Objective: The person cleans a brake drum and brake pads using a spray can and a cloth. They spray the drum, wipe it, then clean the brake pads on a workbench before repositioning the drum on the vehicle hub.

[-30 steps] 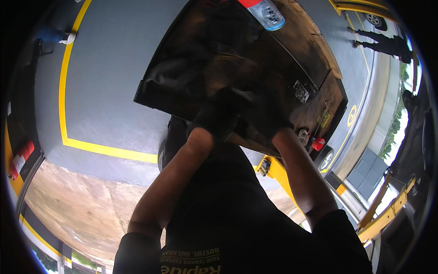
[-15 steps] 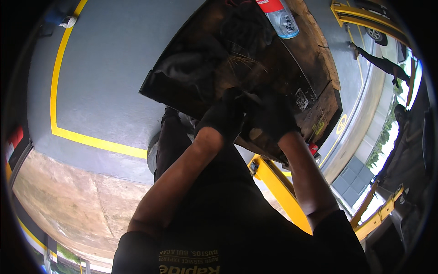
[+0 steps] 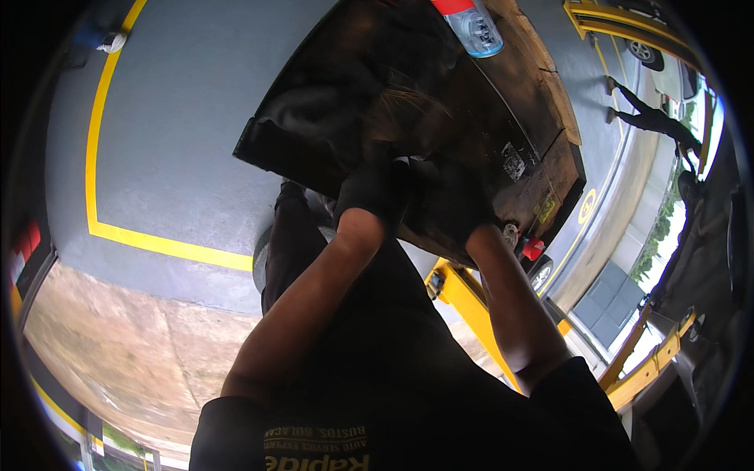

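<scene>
My left hand (image 3: pixel 369 188) and my right hand (image 3: pixel 452 196), both in black gloves, meet close together over the near edge of a dark, stained bench top (image 3: pixel 503 102). Their fingers look curled inward, and a small pale glint shows between them. What they hold is too dark to make out. Just beyond the left hand lies a crumpled black cloth (image 3: pixel 314 110). A spray of thin tan bristles (image 3: pixel 408 102) sticks out past the fingertips.
A clear plastic bottle (image 3: pixel 477 33) with a red label lies at the bench's far side. Near my right wrist is a red object (image 3: pixel 534 249). Yellow lift arms (image 3: pixel 471 306) stand below right. At the far right another person's legs (image 3: pixel 648 118) show near a parked car.
My hands have shifted slightly left and stay together. A red object and a wheel show more beside my right wrist. The person at far right has changed stance.
</scene>
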Action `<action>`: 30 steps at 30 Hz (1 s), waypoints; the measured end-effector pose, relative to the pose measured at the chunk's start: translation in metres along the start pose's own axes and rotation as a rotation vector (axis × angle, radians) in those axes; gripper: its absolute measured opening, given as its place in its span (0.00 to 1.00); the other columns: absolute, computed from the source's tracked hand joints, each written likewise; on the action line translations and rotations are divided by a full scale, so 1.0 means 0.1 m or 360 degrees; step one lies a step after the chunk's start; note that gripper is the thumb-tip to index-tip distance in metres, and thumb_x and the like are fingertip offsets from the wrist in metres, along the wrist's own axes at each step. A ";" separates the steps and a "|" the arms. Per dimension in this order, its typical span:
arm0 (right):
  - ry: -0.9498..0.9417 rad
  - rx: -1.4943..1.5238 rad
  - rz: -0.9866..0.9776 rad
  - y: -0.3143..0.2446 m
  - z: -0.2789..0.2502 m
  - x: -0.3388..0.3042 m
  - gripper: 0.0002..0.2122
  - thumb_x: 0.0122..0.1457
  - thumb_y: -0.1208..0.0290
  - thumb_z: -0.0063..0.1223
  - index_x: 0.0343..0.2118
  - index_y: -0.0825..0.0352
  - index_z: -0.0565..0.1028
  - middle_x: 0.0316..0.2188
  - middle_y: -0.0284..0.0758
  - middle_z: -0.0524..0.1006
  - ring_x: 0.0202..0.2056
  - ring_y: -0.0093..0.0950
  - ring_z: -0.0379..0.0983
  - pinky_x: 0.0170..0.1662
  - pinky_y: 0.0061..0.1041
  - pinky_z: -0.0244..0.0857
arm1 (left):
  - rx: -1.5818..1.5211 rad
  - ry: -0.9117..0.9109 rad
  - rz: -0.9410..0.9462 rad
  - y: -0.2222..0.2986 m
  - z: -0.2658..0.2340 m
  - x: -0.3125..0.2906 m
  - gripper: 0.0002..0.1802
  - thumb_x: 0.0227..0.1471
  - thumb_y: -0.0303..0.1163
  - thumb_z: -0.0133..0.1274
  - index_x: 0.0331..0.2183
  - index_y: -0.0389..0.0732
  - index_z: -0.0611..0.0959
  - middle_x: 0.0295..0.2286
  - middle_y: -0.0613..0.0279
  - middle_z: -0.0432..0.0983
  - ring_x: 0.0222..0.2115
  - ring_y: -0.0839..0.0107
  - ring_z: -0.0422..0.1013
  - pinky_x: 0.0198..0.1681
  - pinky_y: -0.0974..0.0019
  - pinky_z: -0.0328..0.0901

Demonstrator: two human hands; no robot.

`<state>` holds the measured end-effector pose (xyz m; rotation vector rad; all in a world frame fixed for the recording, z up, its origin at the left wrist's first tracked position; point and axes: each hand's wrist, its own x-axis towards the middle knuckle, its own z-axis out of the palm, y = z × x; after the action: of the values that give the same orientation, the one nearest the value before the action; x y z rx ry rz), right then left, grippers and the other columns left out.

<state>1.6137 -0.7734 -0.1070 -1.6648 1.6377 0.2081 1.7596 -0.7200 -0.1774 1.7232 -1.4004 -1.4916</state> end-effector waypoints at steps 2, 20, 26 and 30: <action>-0.0090 0.0309 0.0042 0.07 -0.01 -0.04 0.13 0.63 0.65 0.58 0.47 0.66 0.81 0.44 0.47 0.83 0.48 0.36 0.82 0.51 0.32 0.72 | 0.0011 0.0024 -0.0021 -0.05 0.04 0.02 0.20 0.60 0.36 0.55 0.51 0.41 0.74 0.41 0.36 0.81 0.44 0.38 0.78 0.48 0.44 0.71; 0.0428 0.0020 -0.0180 -0.04 -0.01 0.20 0.16 0.58 0.66 0.60 0.46 0.70 0.77 0.40 0.52 0.81 0.44 0.52 0.79 0.44 0.42 0.73 | -0.0517 0.0237 0.0358 -0.20 0.06 -0.07 0.20 0.58 0.28 0.58 0.52 0.41 0.77 0.44 0.45 0.77 0.41 0.44 0.79 0.43 0.49 0.74; 0.0562 0.0135 -0.0140 -0.21 0.07 0.07 0.14 0.60 0.63 0.60 0.44 0.68 0.80 0.41 0.51 0.82 0.46 0.51 0.79 0.46 0.42 0.73 | -0.0290 0.0325 0.0261 -0.18 0.12 -0.04 0.21 0.59 0.34 0.59 0.52 0.42 0.73 0.38 0.45 0.82 0.38 0.41 0.80 0.41 0.47 0.74; 0.0500 -0.0113 -0.0011 -0.19 0.10 0.07 0.15 0.63 0.63 0.58 0.48 0.67 0.80 0.43 0.50 0.82 0.48 0.49 0.80 0.48 0.38 0.72 | -0.0080 0.0226 0.0158 -0.09 0.03 -0.05 0.21 0.61 0.37 0.57 0.52 0.43 0.72 0.38 0.41 0.83 0.38 0.40 0.80 0.41 0.45 0.74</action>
<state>1.6363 -0.7748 -0.1105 -1.8282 1.8721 -0.0002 1.7605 -0.7112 -0.1835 1.6691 -1.3436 -1.3139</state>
